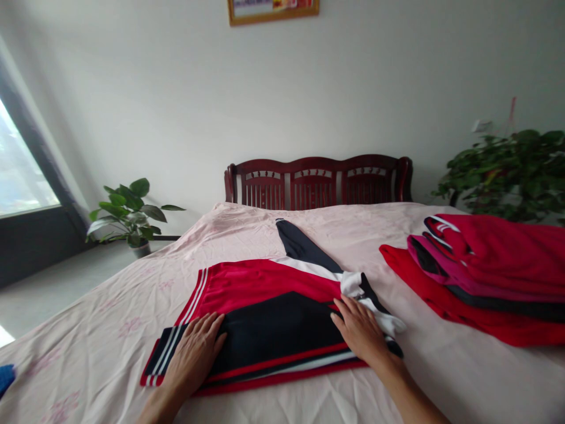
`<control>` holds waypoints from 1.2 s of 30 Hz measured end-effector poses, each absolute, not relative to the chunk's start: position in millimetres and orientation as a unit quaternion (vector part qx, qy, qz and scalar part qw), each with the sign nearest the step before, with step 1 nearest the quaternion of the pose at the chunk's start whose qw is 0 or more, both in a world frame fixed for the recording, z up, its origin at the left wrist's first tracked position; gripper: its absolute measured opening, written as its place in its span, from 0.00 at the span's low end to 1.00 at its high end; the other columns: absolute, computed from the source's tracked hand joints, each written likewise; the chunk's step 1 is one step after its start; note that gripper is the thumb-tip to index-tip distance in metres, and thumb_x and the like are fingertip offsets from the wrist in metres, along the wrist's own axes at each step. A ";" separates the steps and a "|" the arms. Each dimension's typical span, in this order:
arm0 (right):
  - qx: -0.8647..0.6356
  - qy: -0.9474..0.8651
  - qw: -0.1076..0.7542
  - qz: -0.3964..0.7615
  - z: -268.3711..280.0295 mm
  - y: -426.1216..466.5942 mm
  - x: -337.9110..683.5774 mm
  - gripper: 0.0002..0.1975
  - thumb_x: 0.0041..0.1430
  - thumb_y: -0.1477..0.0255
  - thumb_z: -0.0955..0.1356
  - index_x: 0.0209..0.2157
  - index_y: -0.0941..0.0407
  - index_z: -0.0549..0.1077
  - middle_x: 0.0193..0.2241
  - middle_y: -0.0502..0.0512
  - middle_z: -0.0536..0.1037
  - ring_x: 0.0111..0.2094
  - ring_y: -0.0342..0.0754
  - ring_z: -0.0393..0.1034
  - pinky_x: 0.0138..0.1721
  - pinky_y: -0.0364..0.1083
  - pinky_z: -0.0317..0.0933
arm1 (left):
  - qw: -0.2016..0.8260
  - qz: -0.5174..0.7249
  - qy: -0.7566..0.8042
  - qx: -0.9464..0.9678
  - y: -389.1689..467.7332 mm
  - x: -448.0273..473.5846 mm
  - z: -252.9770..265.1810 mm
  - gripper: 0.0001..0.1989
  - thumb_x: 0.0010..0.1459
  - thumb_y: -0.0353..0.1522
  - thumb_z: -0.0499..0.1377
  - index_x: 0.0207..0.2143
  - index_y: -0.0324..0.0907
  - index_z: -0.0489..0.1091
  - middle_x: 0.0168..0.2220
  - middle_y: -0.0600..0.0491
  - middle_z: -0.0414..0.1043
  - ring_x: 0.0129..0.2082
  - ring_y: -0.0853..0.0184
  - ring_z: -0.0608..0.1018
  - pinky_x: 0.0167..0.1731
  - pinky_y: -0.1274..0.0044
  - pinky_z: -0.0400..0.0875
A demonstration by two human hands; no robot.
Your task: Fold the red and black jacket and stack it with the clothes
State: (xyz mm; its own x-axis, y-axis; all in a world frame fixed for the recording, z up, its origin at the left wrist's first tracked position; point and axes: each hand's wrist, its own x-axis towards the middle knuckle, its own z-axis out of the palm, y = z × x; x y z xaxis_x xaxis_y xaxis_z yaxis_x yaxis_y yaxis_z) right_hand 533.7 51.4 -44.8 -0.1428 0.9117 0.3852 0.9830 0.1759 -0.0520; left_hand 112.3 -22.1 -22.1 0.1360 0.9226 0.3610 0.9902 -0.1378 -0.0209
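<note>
A red, navy and white jacket lies on the bed in front of me, its hem with white stripes toward the left. One navy sleeve is folded across the near side of the body; the other sleeve stretches away toward the headboard. My left hand rests flat on the folded sleeve near its striped cuff, fingers stretched out. Flat near the white collar end lies my right hand, its fingers spread on the cloth. Neither hand grips the fabric.
A stack of folded red, magenta and dark clothes sits on the bed at the right. Beyond the pink bedsheet stands a dark wooden headboard. Potted plants flank the bed. Something blue shows at the left edge.
</note>
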 end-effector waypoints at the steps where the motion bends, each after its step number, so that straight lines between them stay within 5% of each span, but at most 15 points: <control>1: -0.635 -0.748 0.164 -0.105 -44.6 51.5 533.7 0.25 0.68 0.60 0.60 0.60 0.56 0.71 0.63 0.62 0.68 0.63 0.60 0.61 0.62 0.59 0.54 | 0.129 -0.133 -0.643 -0.743 -22.0 112.0 -22.4 0.23 0.68 0.40 0.52 0.61 0.45 0.68 0.60 0.47 0.72 0.61 0.57 0.72 0.63 0.63 0.61; 36: -0.630 -0.749 0.168 -0.120 -47.8 52.4 534.9 0.25 0.69 0.60 0.60 0.60 0.56 0.71 0.63 0.62 0.69 0.62 0.60 0.62 0.62 0.59 0.55 | 0.119 -0.122 -0.648 -0.742 -23.3 114.2 -17.6 0.23 0.68 0.40 0.52 0.62 0.44 0.67 0.61 0.48 0.72 0.61 0.58 0.71 0.63 0.63 0.61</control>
State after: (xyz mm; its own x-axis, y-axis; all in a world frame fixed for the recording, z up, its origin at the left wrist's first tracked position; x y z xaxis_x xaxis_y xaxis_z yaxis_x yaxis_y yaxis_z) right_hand 534.9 52.4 -47.8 -0.1507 0.9030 0.4023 0.9834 0.1786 -0.0326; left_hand 114.2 -23.3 -17.6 0.1295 0.9330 0.3358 0.9912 -0.1311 -0.0181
